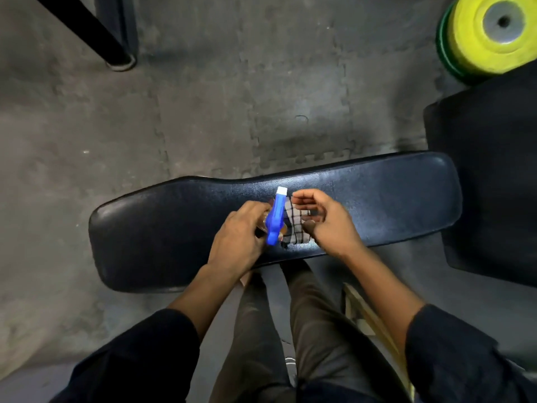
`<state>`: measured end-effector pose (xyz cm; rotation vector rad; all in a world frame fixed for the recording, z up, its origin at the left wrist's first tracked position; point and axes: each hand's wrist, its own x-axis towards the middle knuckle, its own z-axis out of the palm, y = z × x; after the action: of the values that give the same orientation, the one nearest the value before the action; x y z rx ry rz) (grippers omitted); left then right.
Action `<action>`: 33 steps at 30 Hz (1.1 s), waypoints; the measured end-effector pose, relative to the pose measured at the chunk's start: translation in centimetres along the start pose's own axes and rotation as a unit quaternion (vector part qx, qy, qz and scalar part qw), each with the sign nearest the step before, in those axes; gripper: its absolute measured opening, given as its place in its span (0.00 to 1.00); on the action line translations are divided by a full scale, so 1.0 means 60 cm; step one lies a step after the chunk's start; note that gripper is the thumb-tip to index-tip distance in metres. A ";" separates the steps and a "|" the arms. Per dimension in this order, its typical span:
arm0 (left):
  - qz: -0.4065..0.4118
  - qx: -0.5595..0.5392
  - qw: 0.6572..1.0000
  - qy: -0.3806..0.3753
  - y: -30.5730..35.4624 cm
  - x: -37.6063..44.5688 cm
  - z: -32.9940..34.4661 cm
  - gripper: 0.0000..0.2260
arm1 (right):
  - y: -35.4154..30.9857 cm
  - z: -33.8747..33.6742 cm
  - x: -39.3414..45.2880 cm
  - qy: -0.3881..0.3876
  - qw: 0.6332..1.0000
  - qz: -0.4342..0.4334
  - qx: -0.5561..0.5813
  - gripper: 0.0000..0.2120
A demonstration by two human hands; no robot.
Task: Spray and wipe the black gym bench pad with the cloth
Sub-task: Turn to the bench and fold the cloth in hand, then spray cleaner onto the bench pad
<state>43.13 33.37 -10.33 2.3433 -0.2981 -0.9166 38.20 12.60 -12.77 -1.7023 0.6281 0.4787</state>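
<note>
The black gym bench pad [377,205] stretches across the middle of the view, over the grey floor. My left hand [238,239] grips a spray bottle [277,216] with a blue trigger head and white nozzle, held above the pad's centre with the nozzle pointing away from me. Right beside the bottle, my right hand [328,219] holds a checked cloth [295,225], its fingers curled around it. The bottle's body is hidden under my left hand.
A second black padded piece [491,175] stands at the right. Yellow and green weight plates [488,36] lie at the top right. A black metal frame leg [96,36] reaches the floor at top left. My legs [290,330] stand against the pad's near edge.
</note>
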 end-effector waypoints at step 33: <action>0.179 0.272 0.934 -0.150 0.213 0.069 0.161 0.21 | 0.141 -0.201 -0.187 0.403 0.909 0.038 0.097 0.06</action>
<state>39.75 17.21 -10.46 2.4852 -1.1980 -1.1063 23.96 1.20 -9.57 -1.6520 1.2886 -0.2701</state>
